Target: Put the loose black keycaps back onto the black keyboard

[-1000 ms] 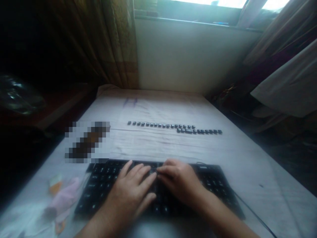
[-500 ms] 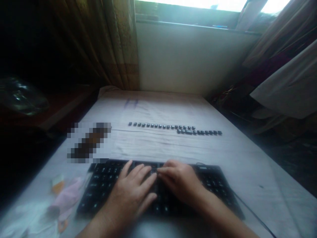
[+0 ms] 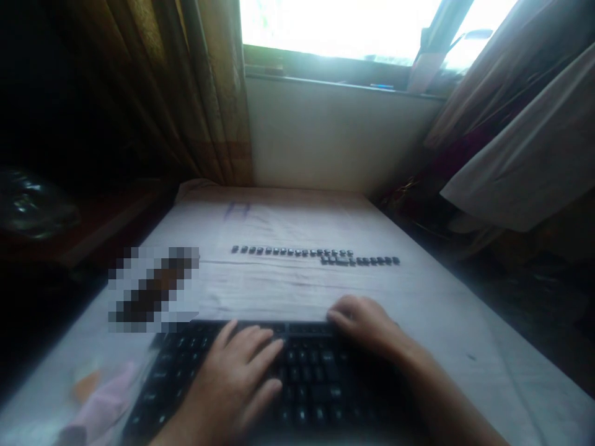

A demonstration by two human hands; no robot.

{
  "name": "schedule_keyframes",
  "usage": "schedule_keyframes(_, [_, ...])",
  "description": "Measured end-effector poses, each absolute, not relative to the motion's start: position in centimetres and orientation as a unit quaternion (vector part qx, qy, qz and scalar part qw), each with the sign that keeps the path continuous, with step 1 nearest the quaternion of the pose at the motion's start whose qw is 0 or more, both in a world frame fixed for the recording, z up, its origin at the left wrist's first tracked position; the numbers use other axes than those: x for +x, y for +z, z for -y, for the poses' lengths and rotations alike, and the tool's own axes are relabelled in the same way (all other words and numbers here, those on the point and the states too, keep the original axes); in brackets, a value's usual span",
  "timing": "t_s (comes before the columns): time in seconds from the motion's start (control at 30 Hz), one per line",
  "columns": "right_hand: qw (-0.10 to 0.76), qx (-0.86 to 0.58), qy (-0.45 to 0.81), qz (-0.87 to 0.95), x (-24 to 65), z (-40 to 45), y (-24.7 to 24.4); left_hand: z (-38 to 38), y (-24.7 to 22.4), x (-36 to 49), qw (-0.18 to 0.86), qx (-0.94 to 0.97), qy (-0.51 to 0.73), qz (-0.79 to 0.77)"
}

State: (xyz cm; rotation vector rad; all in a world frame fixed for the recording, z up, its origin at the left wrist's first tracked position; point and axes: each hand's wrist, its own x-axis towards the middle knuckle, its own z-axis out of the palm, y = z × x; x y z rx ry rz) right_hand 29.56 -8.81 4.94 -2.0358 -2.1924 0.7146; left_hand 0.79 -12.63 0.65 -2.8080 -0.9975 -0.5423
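A black keyboard (image 3: 311, 375) lies in front of me on a cloth-covered surface. My left hand (image 3: 239, 371) rests on its left-middle part, fingers spread and holding nothing. At the keyboard's far edge, right of the middle, is my right hand (image 3: 365, 322), its fingers curled together in a pinch. Whatever those fingers hold, if anything, is hidden. Beyond the keyboard, loose black keycaps stand in a long row (image 3: 290, 252), with a shorter row (image 3: 362, 261) just nearer and to the right.
A pale sheet (image 3: 279, 291) covers the surface. To the left lies a dark, pixelated object (image 3: 155, 288). A pink cloth (image 3: 105, 396) with an orange patch is at the lower left. Curtains (image 3: 223, 93) and a bright window stand behind; fabric (image 3: 515, 155) hangs at the right.
My right hand has moved right, off the keyboard's middle to its far edge. The left hand stays on the keys. The view has tilted up slightly.
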Motion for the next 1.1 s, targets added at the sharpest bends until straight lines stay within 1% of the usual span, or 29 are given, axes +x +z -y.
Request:
schedule_keyframes(0.2, [0.033, -0.661, 0.208, 0.72, 29.3, 8.8, 5.0, 10.8, -0.6, -0.5, 0.156, -0.901, -0.21, 0.345])
schedule_keyframes(0.3, [0.039, -0.662, 0.215, 0.717, 29.5, 8.6, 5.2, 10.2, -0.7, -0.9, 0.176, -0.899, -0.217, 0.337])
schedule_keyframes(0.4, [0.04, -0.664, 0.202, 0.719, 29.9, 7.5, 5.5, 9.9, -0.9, -1.0, 0.174, -0.9, -0.222, 0.333])
schedule_keyframes(0.57, [0.053, -0.697, 0.085, 0.71, 30.9, 3.8, 5.3, 9.9, -1.4, -1.1, 0.15, -0.898, -0.234, 0.341])
schedule_keyframes(0.73, [0.062, -0.688, 0.019, 0.723, 31.2, 1.0, 4.3, 9.8, -1.1, -1.2, 0.157, -0.901, -0.243, 0.323])
schedule_keyframes(0.9, [0.057, -0.675, -0.016, 0.735, 30.9, -0.2, 3.6, 9.7, -1.1, -1.2, 0.143, -0.904, -0.241, 0.323])
schedule_keyframes(1.1, [0.048, -0.674, -0.029, 0.736, 30.7, -0.9, 3.1, 9.9, -1.2, -1.4, 0.133, -0.904, -0.23, 0.335])
